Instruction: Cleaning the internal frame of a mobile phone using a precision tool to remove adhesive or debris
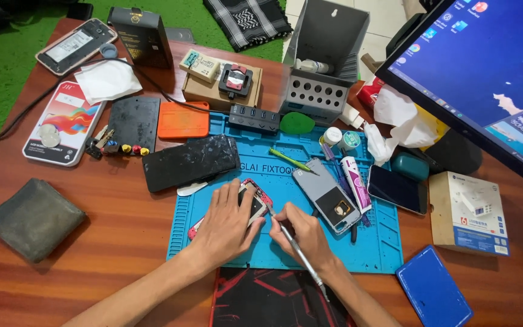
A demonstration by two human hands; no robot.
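A small opened smartphone with a red-edged frame and exposed dark insides [254, 203] lies flat and slanted on the blue silicone repair mat, near the mat's front middle, mostly covered by a palm so only its upper end and a lower red corner show. A slim silver metal screwdriver [298, 249] leans diagonally, its tip touching the phone's right edge.

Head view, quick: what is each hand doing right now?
Left hand: pressed flat on the opened phone, holding it down.
Right hand: closed on a thin metal tool.
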